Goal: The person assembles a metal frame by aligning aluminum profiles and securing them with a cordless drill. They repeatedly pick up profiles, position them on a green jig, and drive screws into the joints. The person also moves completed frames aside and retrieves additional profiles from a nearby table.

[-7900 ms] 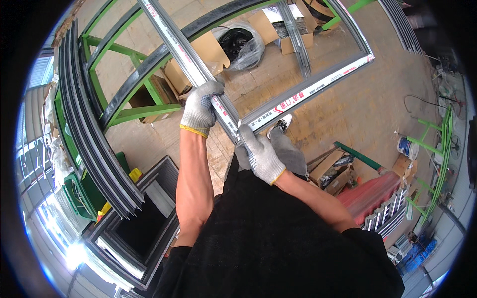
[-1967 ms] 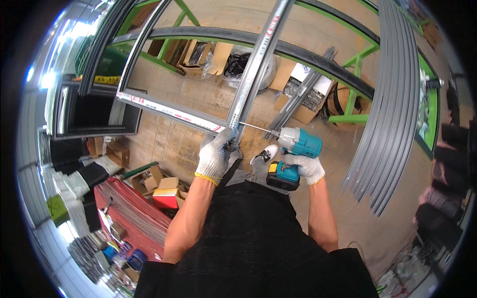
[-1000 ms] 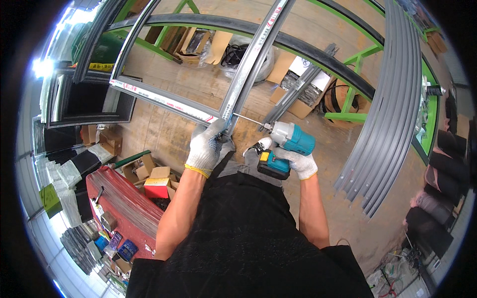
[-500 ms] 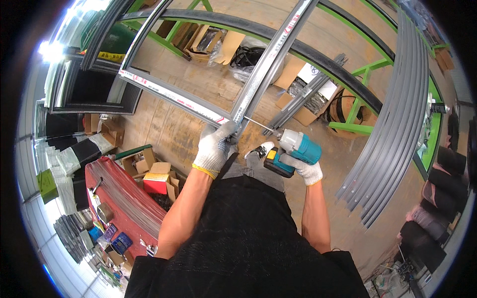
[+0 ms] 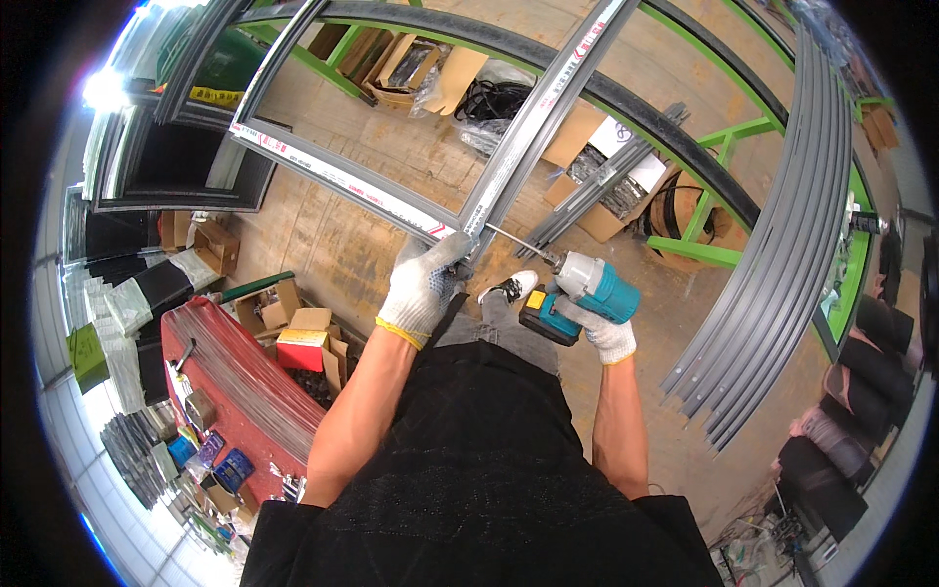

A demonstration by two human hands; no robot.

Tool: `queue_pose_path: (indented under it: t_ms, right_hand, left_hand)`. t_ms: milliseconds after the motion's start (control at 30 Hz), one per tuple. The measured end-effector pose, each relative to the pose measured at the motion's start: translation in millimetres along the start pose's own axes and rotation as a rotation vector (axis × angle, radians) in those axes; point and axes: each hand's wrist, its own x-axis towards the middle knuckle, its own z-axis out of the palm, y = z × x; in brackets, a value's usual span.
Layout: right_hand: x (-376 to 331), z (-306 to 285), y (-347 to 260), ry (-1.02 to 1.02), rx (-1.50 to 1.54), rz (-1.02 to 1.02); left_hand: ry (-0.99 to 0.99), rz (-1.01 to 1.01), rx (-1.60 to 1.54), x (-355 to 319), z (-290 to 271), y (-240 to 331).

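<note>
A grey metal frame (image 5: 342, 184) with white printed film lies across the black-padded bars of a green rack. My left hand (image 5: 423, 284), in a white knit glove, is closed around its near corner, thumb on top. In my gloved right hand (image 5: 608, 335) is a teal cordless drill (image 5: 599, 291), gripped by its handle and held sideways. Its long thin bit (image 5: 518, 240) points left and its tip meets the outer side of the frame's corner. The fingertips under the corner are hidden.
Several long grey profiles (image 5: 773, 245) lie on the green rack (image 5: 690, 249) at right. Under it sit open cardboard boxes (image 5: 587, 181) of metal parts. A red table (image 5: 240, 377) with tools stands at left, beside more boxes (image 5: 311, 338). Dark rolls (image 5: 827, 474) lie far right.
The view has shifted slightly. My left hand stays on the frame's corner, and the drill keeps its place with the bit at the same corner.
</note>
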Motion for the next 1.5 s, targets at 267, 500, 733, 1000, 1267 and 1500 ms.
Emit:
queue_pose_path:
  t_ms: [267,500,733,1000,1267,1500]
  right_hand:
    - [0,1,-22,-0.041,-0.235,-0.162]
    - [5,7,4,-0.120,-0.094,-0.287]
    - [-2,17,13,-0.039,0.280,0.155]
    - [0,19,4,-0.020,0.350,0.092]
    - [2,6,2,-0.206,0.222,0.099]
    - [5,13,12,-0.113,1.041,0.335]
  left_hand:
    - [0.044,-0.016,-0.011,-8,5,3]
    - [0.053,-0.037,0.007,4,-13,7]
    - [0.102,-0.069,0.019,2,-10,17]
    - [0.057,-0.064,0.025,2,-7,19]
    - [0.064,-0.050,0.004,4,-15,16]
    - [0.086,-0.040,-0.004,4,-19,12]
